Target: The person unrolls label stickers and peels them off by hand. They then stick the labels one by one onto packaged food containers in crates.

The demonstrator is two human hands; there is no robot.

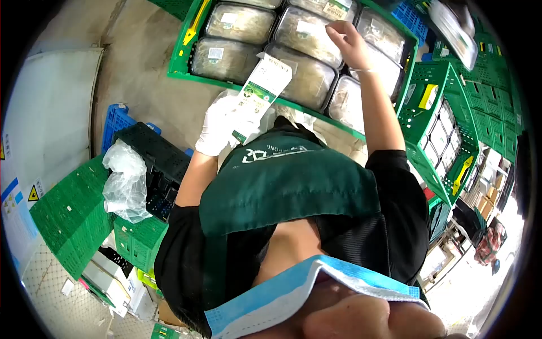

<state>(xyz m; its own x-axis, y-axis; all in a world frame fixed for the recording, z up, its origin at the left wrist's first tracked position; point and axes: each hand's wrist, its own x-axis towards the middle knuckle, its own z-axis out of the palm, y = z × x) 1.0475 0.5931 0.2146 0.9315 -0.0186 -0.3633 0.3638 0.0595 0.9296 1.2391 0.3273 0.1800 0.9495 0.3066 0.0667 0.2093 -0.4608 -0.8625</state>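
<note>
My left hand (224, 116), in a white glove, is closed on white-and-green printed labels (264, 85) held upright over the near edge of a green crate (237, 86). My bare right hand (351, 46), with a thin band at the wrist, is above the packs in that crate. Its thumb and forefinger are slightly apart, and nothing shows between them; the other fingers are partly hidden. Clear-lidded trays of pale, stringy food (307, 34) fill the crate in rows. One tray at the back bears a similar printed label (337, 9). Several others carry small white stickers.
To the right, another green crate (435, 186) holds packed trays, with stacked green crates (491, 113) behind it. Left of my body are a black crate (152, 150), a crumpled clear plastic bag (125, 183) and a green crate (73, 209). A blurred pale object (454, 34) appears at upper right.
</note>
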